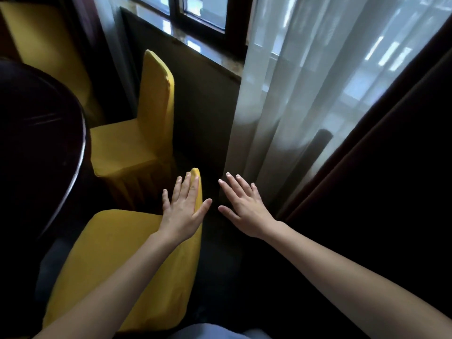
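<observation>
Both arms reach forward with flat palms and straight, spread fingers, and neither holds anything. The left hand [182, 211] lies over the top edge of the near yellow chair [117, 253], fingertips along its narrow back; whether it touches the cover or hovers just above it cannot be told. The right hand [244, 206] is held over the dark floor, just beside the hem of the sheer curtain [293, 94] and apart from it.

The near chair stands low in the view, left of centre, with its seat turned towards the dark round tabletop [36, 133] on the left. A second yellow chair [137, 143] stands beyond it, also beside the tabletop, and a third [44, 40] shows at the top left. Ahead of the hands is the dark wall [203, 106] under the stone sill [212, 57] and the window [203, 13]. A heavy dark drape [391, 179] hangs on the right, and between it and the sheer curtain a dark rounded post [318, 148] shows dimly.
</observation>
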`<state>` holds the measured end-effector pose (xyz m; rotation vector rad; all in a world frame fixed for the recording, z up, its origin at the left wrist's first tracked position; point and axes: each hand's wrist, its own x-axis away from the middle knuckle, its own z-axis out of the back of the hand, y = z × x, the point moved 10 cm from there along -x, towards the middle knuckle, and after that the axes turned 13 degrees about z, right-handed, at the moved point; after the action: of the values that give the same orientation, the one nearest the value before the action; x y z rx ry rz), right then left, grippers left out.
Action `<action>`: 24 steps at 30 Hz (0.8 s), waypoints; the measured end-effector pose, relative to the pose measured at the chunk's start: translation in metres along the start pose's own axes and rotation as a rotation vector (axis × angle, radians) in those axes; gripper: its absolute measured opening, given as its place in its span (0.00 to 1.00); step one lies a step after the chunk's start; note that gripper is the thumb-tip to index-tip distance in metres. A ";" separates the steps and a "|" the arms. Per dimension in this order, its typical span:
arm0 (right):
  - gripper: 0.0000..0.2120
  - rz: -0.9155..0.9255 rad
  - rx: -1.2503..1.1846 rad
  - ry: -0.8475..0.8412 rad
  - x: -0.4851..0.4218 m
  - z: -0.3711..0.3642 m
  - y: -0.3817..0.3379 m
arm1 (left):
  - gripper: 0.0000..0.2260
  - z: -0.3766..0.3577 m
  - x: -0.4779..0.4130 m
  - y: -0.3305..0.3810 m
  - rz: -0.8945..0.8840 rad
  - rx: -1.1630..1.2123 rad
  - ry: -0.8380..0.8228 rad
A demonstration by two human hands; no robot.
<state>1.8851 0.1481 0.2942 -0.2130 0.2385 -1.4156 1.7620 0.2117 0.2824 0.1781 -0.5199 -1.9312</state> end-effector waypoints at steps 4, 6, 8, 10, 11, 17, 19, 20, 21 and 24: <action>0.31 0.153 -0.018 -0.047 -0.030 -0.010 -0.013 | 0.33 0.013 -0.003 -0.030 0.130 0.018 0.024; 0.32 0.239 -0.017 -0.081 -0.044 -0.017 -0.020 | 0.34 0.019 -0.003 -0.047 0.210 0.013 0.036; 0.32 0.327 -0.014 -0.126 -0.057 -0.023 -0.027 | 0.34 0.024 0.003 -0.060 0.282 -0.001 0.049; 0.32 0.421 -0.004 -0.177 -0.070 -0.028 -0.035 | 0.33 0.026 0.013 -0.071 0.358 -0.007 0.069; 0.32 0.468 0.001 -0.203 -0.076 -0.031 -0.039 | 0.33 0.027 0.018 -0.077 0.406 -0.011 0.077; 0.32 0.783 0.041 -0.379 -0.090 -0.047 -0.059 | 0.35 0.009 0.058 -0.095 0.655 -0.035 0.027; 0.31 0.858 0.070 -0.430 -0.090 -0.055 -0.057 | 0.34 -0.003 0.072 -0.093 0.706 -0.009 0.000; 0.31 0.886 0.088 -0.452 -0.089 -0.060 -0.052 | 0.33 -0.012 0.081 -0.092 0.747 0.034 -0.021; 0.30 0.906 0.106 -0.471 -0.088 -0.065 -0.046 | 0.33 -0.022 0.091 -0.090 0.798 0.114 -0.054; 0.29 0.953 0.118 -0.459 -0.087 -0.077 -0.033 | 0.37 -0.062 0.129 -0.079 0.992 0.503 -0.139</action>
<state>1.8198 0.2295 0.2333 -0.2710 -0.1252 -0.4103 1.6641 0.1039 0.2072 0.0753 -0.9622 -0.8293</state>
